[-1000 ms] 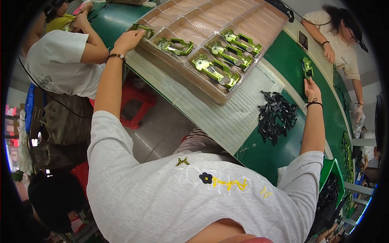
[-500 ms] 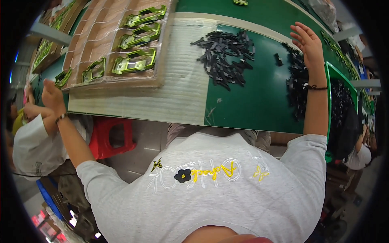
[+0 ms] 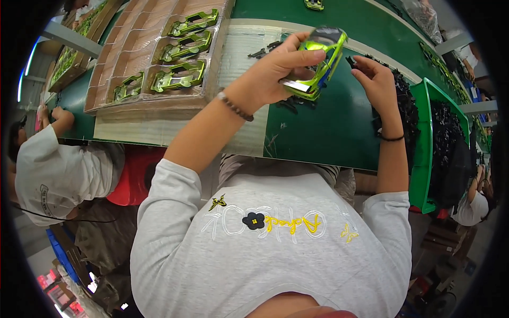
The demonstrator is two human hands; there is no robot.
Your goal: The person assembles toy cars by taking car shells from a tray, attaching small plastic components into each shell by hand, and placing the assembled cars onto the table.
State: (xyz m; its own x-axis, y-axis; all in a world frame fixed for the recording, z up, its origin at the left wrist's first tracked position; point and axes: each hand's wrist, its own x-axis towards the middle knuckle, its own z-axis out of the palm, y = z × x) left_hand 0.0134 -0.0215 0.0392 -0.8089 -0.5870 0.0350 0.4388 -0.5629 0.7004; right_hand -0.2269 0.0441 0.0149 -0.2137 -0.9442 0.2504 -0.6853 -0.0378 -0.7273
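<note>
My left hand (image 3: 275, 69) grips a bright green toy car body shell (image 3: 332, 53), tilted up over the middle of the bench, thumb on its near side. To its right, my right hand (image 3: 379, 87) pinches a small black plastic part (image 3: 351, 62) between thumb and fingers, a short way from the shell. Partly hidden behind the shell and my left hand lies a pile of black plastic pieces (image 3: 289, 104). Another heap of black parts (image 3: 407, 98) spreads beside my right wrist.
A divided tray (image 3: 127, 50) at the left holds several green car shells (image 3: 180, 76). At the right edge stands a green crate (image 3: 421, 164) of black parts. One more green shell (image 3: 314, 5) sits at the far side. A co-worker (image 3: 58, 164) sits at the left beside a red stool (image 3: 130, 183).
My left hand has swung from the tray's left side to the bench middle, bringing a car shell. My right hand has come down and inward, its fingers now closed on a black part.
</note>
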